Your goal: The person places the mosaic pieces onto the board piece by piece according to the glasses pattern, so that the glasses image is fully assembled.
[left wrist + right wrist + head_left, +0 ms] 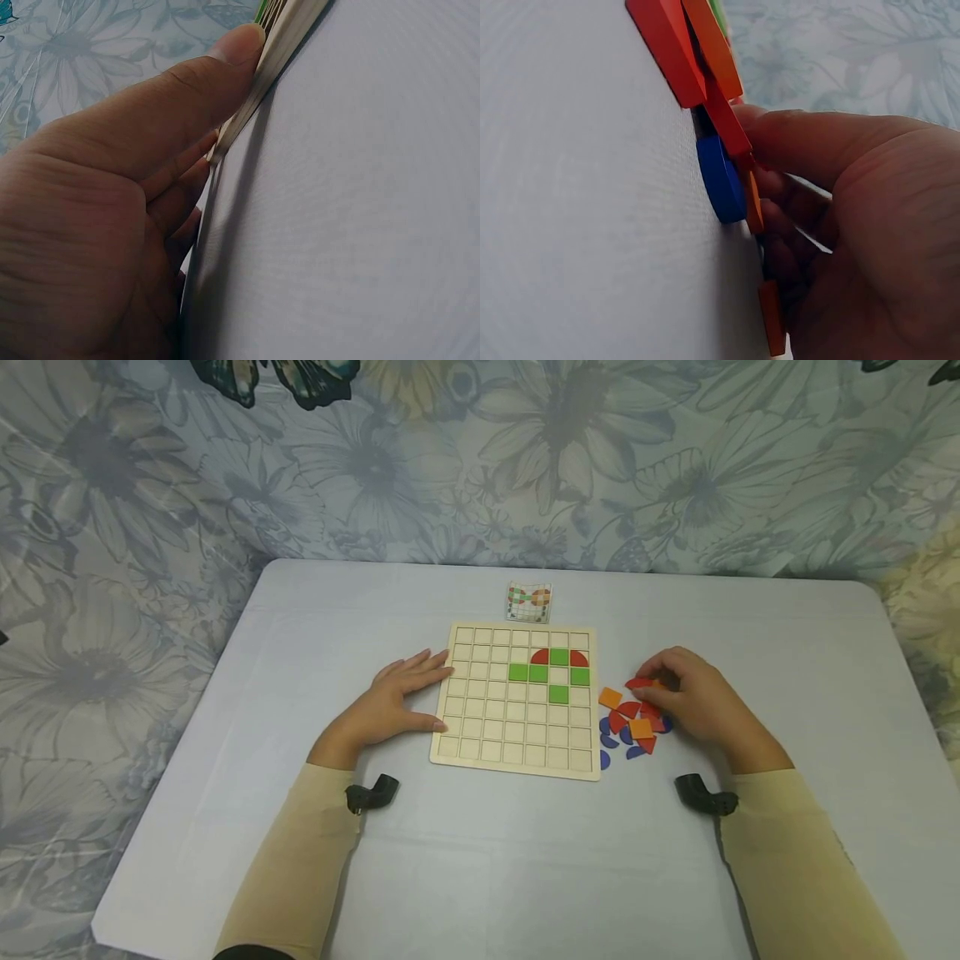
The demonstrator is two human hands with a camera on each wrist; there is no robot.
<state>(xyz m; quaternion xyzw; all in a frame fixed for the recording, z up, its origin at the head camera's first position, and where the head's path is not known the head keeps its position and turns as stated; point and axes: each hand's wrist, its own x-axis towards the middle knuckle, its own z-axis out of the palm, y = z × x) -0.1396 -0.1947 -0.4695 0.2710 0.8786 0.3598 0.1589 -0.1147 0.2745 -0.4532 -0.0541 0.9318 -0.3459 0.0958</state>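
Observation:
A wooden grid board [514, 770] lies mid-table, with several green squares [558, 694] and red quarter-circle pieces [540, 657] in its upper right cells. My left hand [390, 700] touches the board's left edge with spread, fairly straight fingers; in the left wrist view the thumb [202, 75] rests against the board's side [281, 56]. Over the loose pieces right of the board, my right hand [697, 697] pinches a red quarter-circle piece [637, 682] between thumb and fingers. Its fingertips are partly hidden by pieces in the right wrist view.
Orange squares [610, 697], red quarter-circles [617, 722] and blue half-circle pieces [610, 741] lie loosely heaped, some overlapping, beside the board's right edge. A small pattern card [528, 602] sits just behind the board. The white table [465, 877] reaches back to a flowered wall covering.

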